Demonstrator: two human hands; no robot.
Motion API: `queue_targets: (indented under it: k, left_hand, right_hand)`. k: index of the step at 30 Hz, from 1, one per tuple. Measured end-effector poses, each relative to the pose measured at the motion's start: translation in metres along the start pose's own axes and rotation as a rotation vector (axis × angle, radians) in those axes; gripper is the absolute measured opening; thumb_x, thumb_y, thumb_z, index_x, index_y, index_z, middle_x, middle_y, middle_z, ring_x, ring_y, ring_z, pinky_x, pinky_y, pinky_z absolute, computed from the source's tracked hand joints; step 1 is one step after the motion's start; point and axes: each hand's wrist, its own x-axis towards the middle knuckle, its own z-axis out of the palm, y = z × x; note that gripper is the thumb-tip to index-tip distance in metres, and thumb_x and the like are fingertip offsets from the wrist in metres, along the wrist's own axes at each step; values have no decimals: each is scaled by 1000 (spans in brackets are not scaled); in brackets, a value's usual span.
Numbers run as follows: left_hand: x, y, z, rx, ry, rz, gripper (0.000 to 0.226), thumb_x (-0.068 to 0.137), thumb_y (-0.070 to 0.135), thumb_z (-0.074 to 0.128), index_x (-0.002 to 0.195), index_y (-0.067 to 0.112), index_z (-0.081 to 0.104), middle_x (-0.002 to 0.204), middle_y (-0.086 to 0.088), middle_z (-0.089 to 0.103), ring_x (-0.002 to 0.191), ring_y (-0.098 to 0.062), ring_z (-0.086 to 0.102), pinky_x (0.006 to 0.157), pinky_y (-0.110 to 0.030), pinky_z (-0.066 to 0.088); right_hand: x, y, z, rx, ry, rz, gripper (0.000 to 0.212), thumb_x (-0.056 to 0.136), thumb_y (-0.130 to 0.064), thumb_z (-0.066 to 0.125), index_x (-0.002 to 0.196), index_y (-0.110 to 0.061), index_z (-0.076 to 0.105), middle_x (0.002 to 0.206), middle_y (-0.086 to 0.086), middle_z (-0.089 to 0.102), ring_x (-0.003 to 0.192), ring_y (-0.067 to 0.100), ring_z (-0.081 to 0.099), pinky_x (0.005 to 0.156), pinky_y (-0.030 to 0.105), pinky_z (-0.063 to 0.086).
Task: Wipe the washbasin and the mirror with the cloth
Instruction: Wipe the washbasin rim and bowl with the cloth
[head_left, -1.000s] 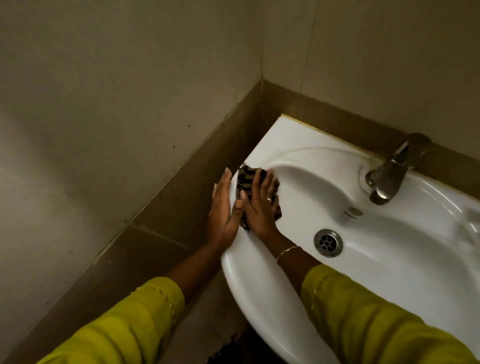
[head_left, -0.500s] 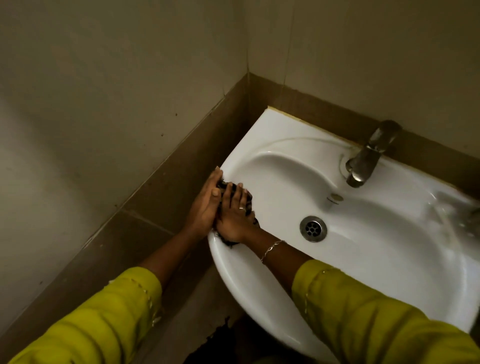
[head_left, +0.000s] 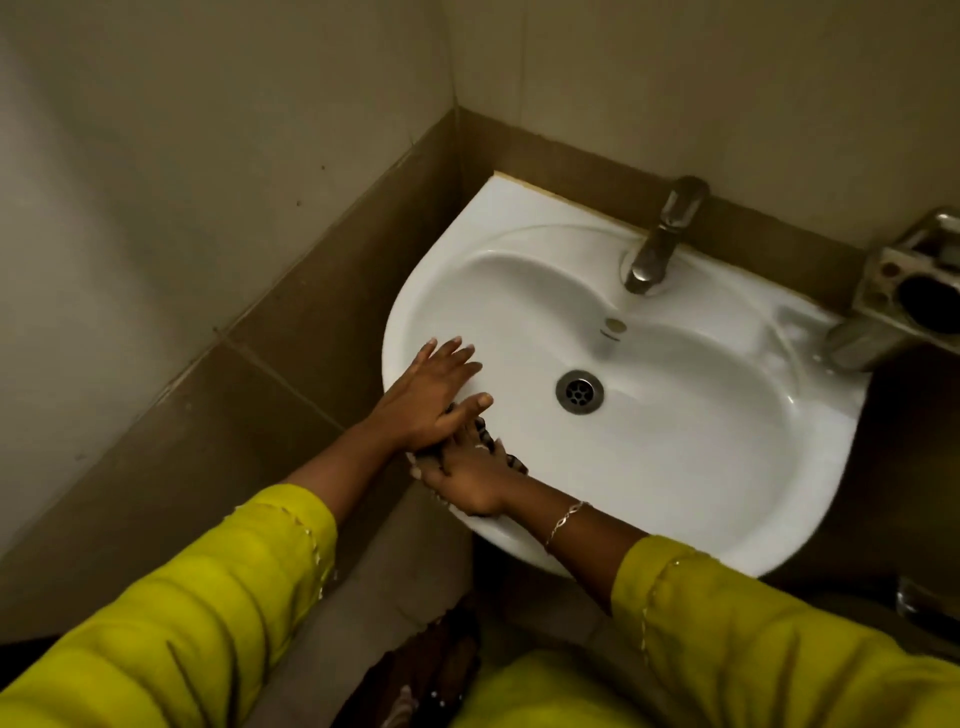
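A white washbasin (head_left: 675, 467) hangs in the corner of a tiled wall. My right hand (head_left: 467, 480) presses a dark patterned cloth (head_left: 488, 441) onto the basin's front-left rim; only small bits of the cloth show between the fingers. My left hand (head_left: 431, 395) lies flat with straight fingers on the rim just behind it, its thumb over the right hand's fingers. No mirror is in view.
A metal tap (head_left: 660, 244) stands at the back of the basin above the drain (head_left: 579, 391). A metal soap holder (head_left: 904, 296) sticks out at the right. Brown tiled walls close in on the left and behind.
Both hands and the cloth have slid along the left rim from the back toward the front. My left hand has moved from the basin's outer side onto the rim.
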Motion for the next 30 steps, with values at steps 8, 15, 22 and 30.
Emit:
queue_targets:
  k: [8, 15, 22, 30]
  left_hand:
    - [-16, 35, 25, 22, -88, -40, 118, 63, 84, -14, 138, 9, 37, 148, -12, 32, 141, -20, 16, 114, -33, -1]
    - [-18, 41, 25, 209, -83, -65, 124, 59, 81, -24, 136, 6, 39, 143, -13, 40, 138, -23, 26, 114, -37, 2]
    - [-14, 42, 26, 303, -200, -99, 132, 49, 84, -29, 140, 10, 31, 149, -10, 30, 141, -21, 16, 115, -37, 0]
    - [-12, 42, 25, 303, -203, -131, 134, 45, 82, -33, 141, 13, 29, 150, -7, 29, 141, -18, 16, 115, -36, -2]
  right_hand:
    - [-58, 46, 8, -122, -6, -40, 68, 94, -52, 30, 149, -21, 3, 157, 10, 1, 144, 26, 3, 116, 49, 8]
    - [-119, 87, -9, -243, -72, 23, 61, 97, -48, 27, 148, -22, 9, 157, 6, 5, 144, 20, 7, 116, 38, 10]
    - [-159, 123, -36, -395, -69, 14, 53, 98, -44, 26, 147, -24, 20, 156, 0, 15, 143, 15, 14, 115, 36, 13]
    - [-171, 189, -103, -681, -261, -37, 99, 63, -84, -15, 144, -38, 18, 155, -13, 10, 138, -1, 1, 114, 36, -1]
